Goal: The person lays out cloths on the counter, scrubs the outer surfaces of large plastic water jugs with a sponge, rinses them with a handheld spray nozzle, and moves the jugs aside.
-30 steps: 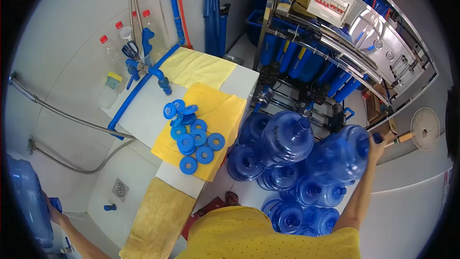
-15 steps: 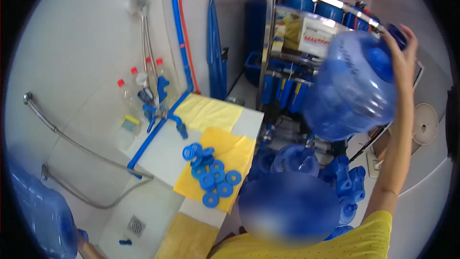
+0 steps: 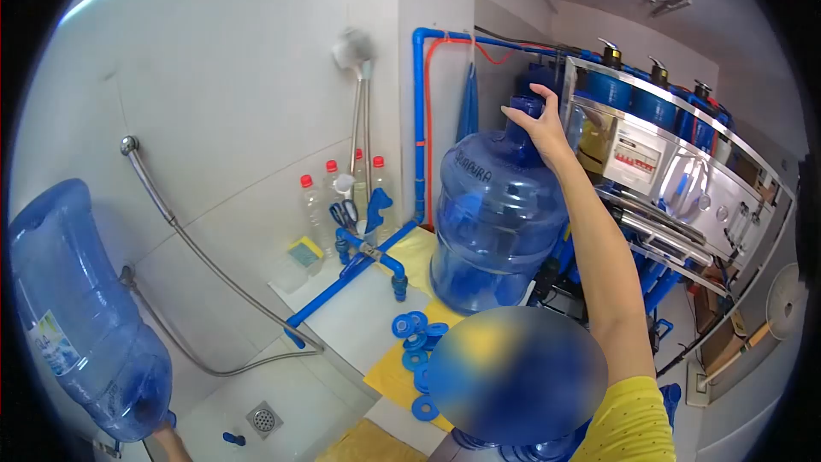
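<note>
1. One large blue jug, the left jug (image 3: pixel 81 316), tilts with its neck end low, beside the wall.
2. The left hand (image 3: pixel 168 441) holds the left jug at that low neck end; most of its fingers are hidden, so how tight the grip is I cannot tell.
3. A metal hose (image 3: pixel 214 279) loops above the floor drain (image 3: pixel 264 418).
4. Clear bottles with red caps (image 3: pixel 315 210) stand near a yellow-and-green sponge (image 3: pixel 304 252).
5. Blue rings (image 3: pixel 416 360) lie on a yellow cloth (image 3: pixel 386 383) on the white desk (image 3: pixel 342 335), below the blue tap (image 3: pixel 398 281); a blurred oval hides some of the cloth.
6. The right jug (image 3: pixel 496 222) stands nearly upright at the far part of the desk, neck up, just beyond the rings.
7. The right hand (image 3: pixel 546 124) has its grip around the right jug's neck, thumb and finger curved about it.
8. A metal rack (image 3: pixel 669 154) stands behind the right arm, a round fan (image 3: pixel 785 304) farther right.
</note>
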A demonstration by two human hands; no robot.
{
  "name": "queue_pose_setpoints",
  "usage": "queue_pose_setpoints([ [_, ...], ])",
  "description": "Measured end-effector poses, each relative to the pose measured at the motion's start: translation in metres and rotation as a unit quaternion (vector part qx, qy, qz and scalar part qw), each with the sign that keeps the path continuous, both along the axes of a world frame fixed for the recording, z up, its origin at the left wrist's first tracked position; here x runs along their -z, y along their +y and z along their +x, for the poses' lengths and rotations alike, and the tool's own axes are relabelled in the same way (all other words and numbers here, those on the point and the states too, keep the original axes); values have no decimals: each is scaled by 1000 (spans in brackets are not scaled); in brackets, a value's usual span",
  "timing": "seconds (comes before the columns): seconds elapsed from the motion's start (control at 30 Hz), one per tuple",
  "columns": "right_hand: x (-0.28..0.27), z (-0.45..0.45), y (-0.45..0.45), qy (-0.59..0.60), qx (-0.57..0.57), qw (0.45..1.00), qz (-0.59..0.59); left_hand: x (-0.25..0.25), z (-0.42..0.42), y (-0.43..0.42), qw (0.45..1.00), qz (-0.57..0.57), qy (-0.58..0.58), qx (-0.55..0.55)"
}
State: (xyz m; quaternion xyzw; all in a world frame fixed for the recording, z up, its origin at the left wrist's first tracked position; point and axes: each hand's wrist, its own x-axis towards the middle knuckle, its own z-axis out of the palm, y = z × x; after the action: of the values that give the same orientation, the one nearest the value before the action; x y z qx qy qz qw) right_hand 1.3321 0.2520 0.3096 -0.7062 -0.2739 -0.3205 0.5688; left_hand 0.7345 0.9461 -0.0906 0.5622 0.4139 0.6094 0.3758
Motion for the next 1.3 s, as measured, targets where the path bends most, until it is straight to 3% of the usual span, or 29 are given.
queue_pose_setpoints([
  [0.17, 7, -2, 8, 61, -47, 997, -19, -21, 5, -21, 1000, -3, 10, -11],
  [0.23, 14, 3, -2, -29, 77, 985, -153, -28, 8, -24, 1000, -2, 12, -12],
  [0.3, 17, -9, -17, -31, 23, 990, -135, -33, 9, -27, 1000, 1, 12, -13],
  [0.37, 24, -44, -38, -140, 148, 967, -155, -37, 7, -29, 1000, 3, 16, -14],
  [0.43, 49, -80, -71, -80, 150, 977, -127, -43, 17, -28, 1000, 12, 18, -10],
  [0.5, 98, -92, -132, -31, 201, 957, -207, -57, 40, -25, 999, 26, 26, 9],
  [0.57, 174, -99, -212, 90, 216, 919, -318, -72, 71, -33, 999, 38, 34, 11],
  [0.63, 240, -135, -264, 260, 257, 835, -411, -86, 95, -44, 998, 47, 37, 15],
  [0.77, 336, -209, -293, 383, 305, 824, -285, -104, 134, -73, 997, 68, 33, 23],
  [0.83, 388, -214, -306, 343, 316, 851, -242, -108, 162, -93, 996, 76, 40, 36],
  [0.9, 416, -224, -291, 362, 304, 872, -128, -115, 193, -117, 994, 86, 40, 55],
  [0.97, 424, -229, -268, 394, 241, 883, 88, -120, 212, -136, 992, 94, 43, 68],
  [1.2, 457, -223, -256, 280, 384, 880, 17, -134, 210, -136, 988, 113, 53, 87],
  [1.3, 428, -228, -267, 352, 412, 836, -87, -139, 160, -111, 987, 118, 51, 95],
])
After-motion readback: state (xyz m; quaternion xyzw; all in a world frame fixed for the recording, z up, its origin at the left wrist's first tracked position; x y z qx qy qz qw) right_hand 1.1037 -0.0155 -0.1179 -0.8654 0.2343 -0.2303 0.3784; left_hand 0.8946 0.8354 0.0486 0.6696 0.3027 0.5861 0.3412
